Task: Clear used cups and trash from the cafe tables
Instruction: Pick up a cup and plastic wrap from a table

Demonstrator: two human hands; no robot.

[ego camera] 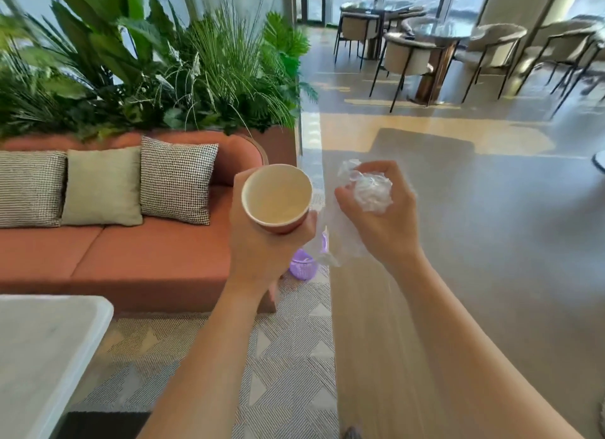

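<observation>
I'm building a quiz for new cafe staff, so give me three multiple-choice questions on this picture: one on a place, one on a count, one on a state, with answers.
1. Where is the paper cup?
A. On the floor
B. In the left hand
C. On a windowsill

2. How many cushions lean on the sofa?
A. Two
B. Three
C. Five

3. The clear plastic in the right hand is:
A. Folded flat
B. Crumpled into a wad
C. Wound on a roll

Answers: B, fingers wrap the cup; B, two checked and one plain green; B, it bunches between the fingers.
</observation>
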